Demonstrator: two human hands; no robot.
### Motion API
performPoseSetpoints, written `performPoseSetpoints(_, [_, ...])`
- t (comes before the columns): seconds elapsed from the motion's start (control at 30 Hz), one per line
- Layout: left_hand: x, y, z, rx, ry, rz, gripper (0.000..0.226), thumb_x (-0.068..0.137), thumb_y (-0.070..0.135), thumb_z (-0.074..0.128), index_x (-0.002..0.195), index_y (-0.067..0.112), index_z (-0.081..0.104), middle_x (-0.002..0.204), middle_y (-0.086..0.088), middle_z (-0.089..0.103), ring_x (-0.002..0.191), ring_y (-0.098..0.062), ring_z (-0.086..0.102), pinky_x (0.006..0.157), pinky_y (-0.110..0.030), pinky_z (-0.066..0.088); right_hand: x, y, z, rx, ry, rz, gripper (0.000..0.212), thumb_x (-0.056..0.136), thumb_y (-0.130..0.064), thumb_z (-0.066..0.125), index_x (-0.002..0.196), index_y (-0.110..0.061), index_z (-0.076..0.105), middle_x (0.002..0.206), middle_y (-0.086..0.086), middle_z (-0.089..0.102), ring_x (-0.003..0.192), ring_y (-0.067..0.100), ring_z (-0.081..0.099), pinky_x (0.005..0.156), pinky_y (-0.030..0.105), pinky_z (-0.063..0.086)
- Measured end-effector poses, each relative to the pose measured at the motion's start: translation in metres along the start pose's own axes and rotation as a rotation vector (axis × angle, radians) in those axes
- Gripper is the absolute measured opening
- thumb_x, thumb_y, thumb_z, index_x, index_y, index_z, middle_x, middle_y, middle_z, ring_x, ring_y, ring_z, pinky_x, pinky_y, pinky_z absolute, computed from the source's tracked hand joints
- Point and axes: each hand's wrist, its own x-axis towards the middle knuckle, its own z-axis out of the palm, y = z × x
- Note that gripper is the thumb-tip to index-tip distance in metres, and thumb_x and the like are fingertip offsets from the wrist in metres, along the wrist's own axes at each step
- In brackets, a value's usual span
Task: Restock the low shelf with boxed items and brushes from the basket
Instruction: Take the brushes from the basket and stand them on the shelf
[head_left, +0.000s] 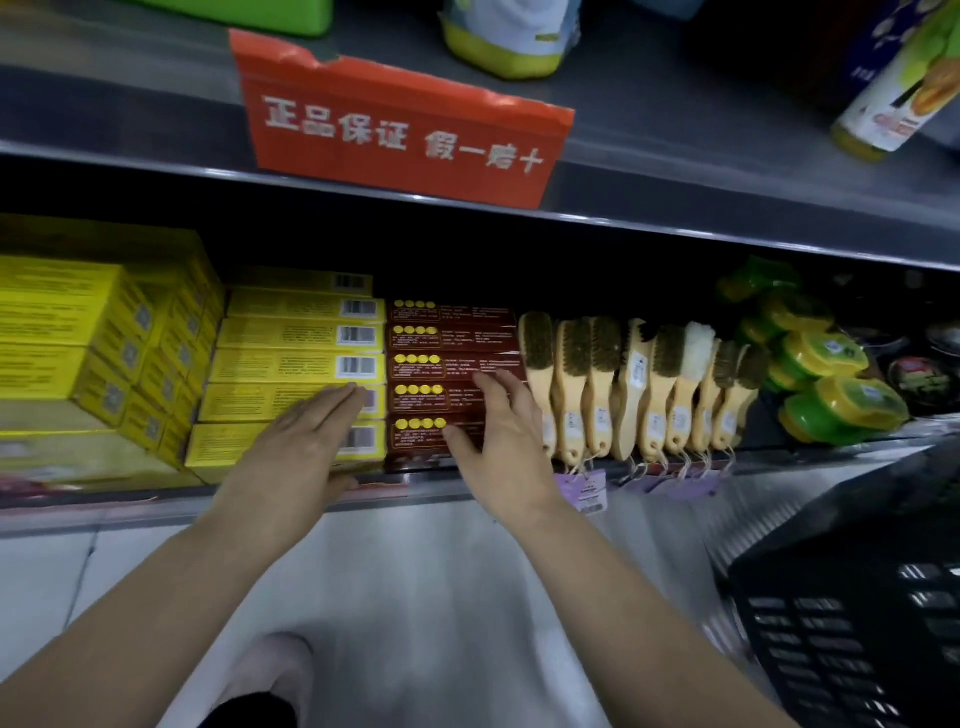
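Shelf check: both hands flat on boxed stock

Large yellow cartons (78, 332) occupy the far left of the low shelf (104, 501), stacked at a slant. Just beside them stands a stepped row of long yellow boxes (291, 366), barcodes at their right ends. The left hand (301, 447) lies against the front two of these boxes, fingers straight and together, thumb down by the shelf lip; it holds nothing.

Dark red boxes (447, 338) with yellow dots sit touching the yellow row on its right. The right hand (498, 436) rests on the front red boxes, fingers and thumb spread wide, gripping nothing.

Wooden-handled brushes (639, 384) stand next in a close row, bristle heads to the rear, handles toward the shelf edge. Purple tags (587, 488) hang from their handles over the lip. Round green and yellow tins (821, 379) are piled to the right of the brushes, tilted.

The black slotted basket (852, 613) stands on the floor at lower right, well apart from both hands; its inside is too dark to read.

A torn red sign (400, 124) with white characters hangs on the rail of the shelf above.
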Motion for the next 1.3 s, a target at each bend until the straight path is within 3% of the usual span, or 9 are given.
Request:
performPoseSetpoints(0.23, [-0.027, -0.027, -0.002, -0.057, 0.109, -0.048, 0.071, 0.072, -0.001, 0.076, 0.136, -0.001, 0.045, 0.145, -0.016, 0.041, 0.132, -0.033, 0.042, 0.107, -0.038, 0.036, -0.008, -0.045, 0.048, -0.068, -0.204, -0.227, 0.066, 0.086, -0.032, 0.063, 0.144, -0.017, 0.035, 0.152, 0.001, 0.025, 0.139, 0.019, 0.021, 0.113, 0.026, 0.017])
performPoseSetpoints(0.43, [-0.028, -0.041, 0.000, 0.007, 0.225, -0.075, 0.061, 0.054, -0.013, 0.082, 0.112, -0.010, 0.064, 0.118, -0.027, 0.062, 0.106, -0.043, 0.062, 0.085, -0.054, 0.050, -0.002, -0.040, 0.060, -0.263, -0.077, -0.303, 0.057, 0.089, -0.029, 0.061, 0.140, -0.012, 0.042, 0.146, 0.003, 0.040, 0.134, 0.023, 0.034, 0.114, 0.034, 0.024])
performPoseSetpoints(0.6, [-0.026, -0.043, -0.001, 0.049, 0.239, -0.067, 0.062, 0.049, -0.010, 0.085, 0.108, -0.007, 0.066, 0.113, -0.024, 0.065, 0.099, -0.041, 0.065, 0.081, -0.047, 0.054, 0.009, -0.052, 0.053, -0.218, -0.066, -0.388, 0.038, 0.090, -0.036, 0.058, 0.121, -0.015, 0.062, 0.123, 0.002, 0.060, 0.113, 0.022, 0.051, 0.102, 0.031, 0.031])
performPoseSetpoints(0.73, [-0.020, -0.038, -0.002, 0.004, 0.163, -0.099, 0.077, 0.079, 0.025, 0.073, 0.144, 0.009, 0.035, 0.150, -0.009, 0.033, 0.138, -0.027, 0.031, 0.112, -0.033, 0.026, 0.069, -0.073, 0.041, -0.092, -0.064, -0.342, 0.034, 0.092, -0.028, 0.055, 0.123, -0.014, 0.057, 0.125, 0.009, 0.051, 0.117, 0.023, 0.047, 0.100, 0.034, 0.037])
performPoseSetpoints(0.83, [-0.005, -0.041, -0.005, 0.024, 0.123, -0.107, 0.097, 0.078, 0.050, 0.067, 0.151, 0.015, 0.013, 0.159, -0.002, 0.012, 0.146, -0.020, 0.008, 0.116, -0.031, 0.006, 0.131, -0.091, 0.048, -0.235, -0.166, -0.287, 0.051, 0.094, -0.026, 0.050, 0.142, -0.021, 0.036, 0.146, 0.011, 0.033, 0.132, 0.029, 0.037, 0.107, 0.040, 0.036])
performPoseSetpoints(0.9, [0.006, -0.045, -0.008, 0.005, 0.065, -0.149, 0.110, 0.073, 0.061, 0.065, 0.151, 0.015, 0.003, 0.160, 0.000, 0.002, 0.146, -0.017, -0.002, 0.116, -0.031, -0.002, 0.161, -0.102, 0.061, -0.305, -0.291, -0.283, 0.060, 0.097, -0.034, 0.044, 0.149, -0.028, 0.017, 0.158, 0.007, 0.012, 0.144, 0.029, 0.016, 0.116, 0.042, 0.019])
performPoseSetpoints(1.0, [0.014, -0.050, -0.011, 0.000, -0.041, -0.196, 0.120, 0.067, 0.074, 0.056, 0.151, 0.017, -0.007, 0.160, 0.001, -0.011, 0.146, -0.016, -0.013, 0.117, -0.033, -0.008, 0.179, -0.101, 0.078, -0.321, -0.449, -0.350, 0.055, 0.099, -0.046, 0.032, 0.149, -0.034, 0.014, 0.158, 0.004, 0.012, 0.144, 0.027, 0.015, 0.113, 0.038, 0.016])
performPoseSetpoints(1.17, [0.013, -0.049, -0.005, 0.062, -0.067, -0.249, 0.105, 0.074, 0.079, 0.022, 0.149, 0.015, -0.013, 0.157, -0.002, -0.022, 0.143, -0.018, -0.023, 0.113, -0.034, -0.016, 0.183, -0.075, 0.077, -0.331, -0.399, -0.410, 0.051, 0.097, -0.051, 0.030, 0.147, -0.039, 0.020, 0.158, -0.002, 0.013, 0.140, 0.026, 0.026, 0.108, 0.034, 0.026])
performPoseSetpoints(1.3, [0.013, -0.047, -0.001, 0.102, -0.037, -0.264, 0.097, 0.080, 0.074, 0.019, 0.149, 0.014, -0.014, 0.157, -0.004, -0.021, 0.143, -0.019, -0.022, 0.113, -0.035, -0.016, 0.180, -0.071, 0.076, -0.326, -0.398, -0.429, 0.051, 0.099, -0.046, 0.032, 0.147, -0.036, 0.021, 0.158, 0.001, 0.016, 0.139, 0.027, 0.027, 0.106, 0.032, 0.029])
